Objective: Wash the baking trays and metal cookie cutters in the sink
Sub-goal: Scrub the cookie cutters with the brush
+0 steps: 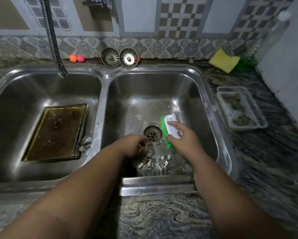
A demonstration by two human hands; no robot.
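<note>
double steel sink, viewed from above. left basin (23, 87): 1 browned baking tray (56, 131) lies on the floor, with a loose cutter (85, 144) just beside its right edge; the faucet hose (53, 37) hangs over this basin. back ledge: 2 sink strainers (110, 57) stand on edge. right basin (188, 94): the left hand (133, 145) curls its fingers round a cookie cutter (143, 146), blurred, near the drain (152, 133); a heap of cutters (153, 162) lies just below. the right hand (181, 138) grips a scrub brush (169, 125), thumb and fingers round its white back, green bristles facing the drain. right counter: yellow sponge (224, 60), clear container (241, 109).
</note>
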